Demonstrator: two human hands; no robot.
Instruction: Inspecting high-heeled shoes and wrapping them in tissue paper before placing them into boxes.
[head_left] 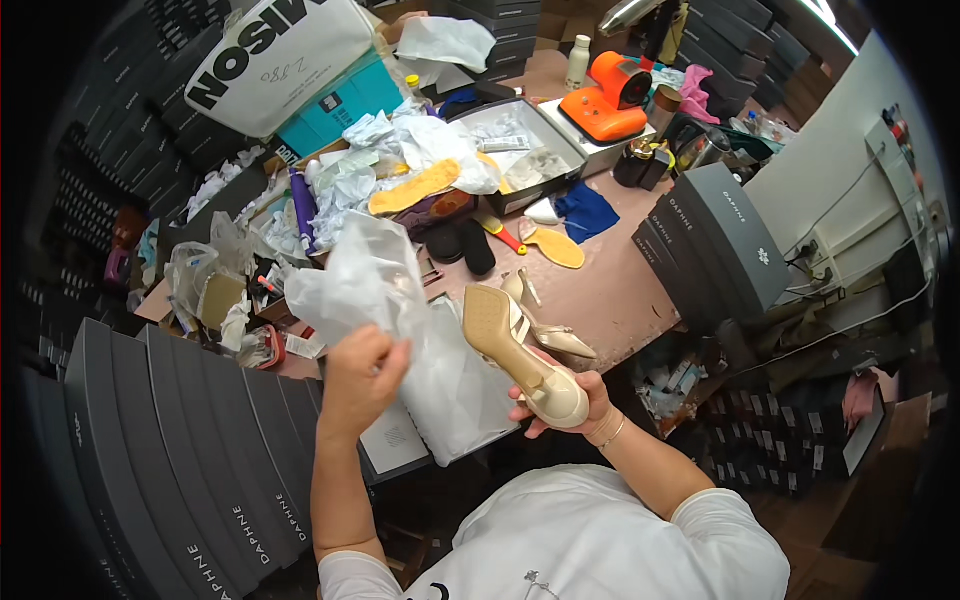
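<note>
My right hand (585, 405) is wrapped round a beige heeled shoe (505, 345), its sole turned up. Just left of it, my left hand (365, 378) is closed at the lower edge of a translucent white wrapping sheet (365, 275), which stands up crumpled from the fist. Beneath the sheet lies an open shoebox (455, 450) lined with white paper. Past the held shoe, a second beige heeled shoe (555, 340) rests on its side on the pinkish table (635, 305).
Stacked dark shoeboxes (215, 440) crowd the left, and more grey boxes (715, 240) stand at the table's right edge. Farther back are a yellow insole (555, 247), a blue cloth (587, 210), an open box (520, 200), crumpled paper (350, 170) and an orange device (605, 110).
</note>
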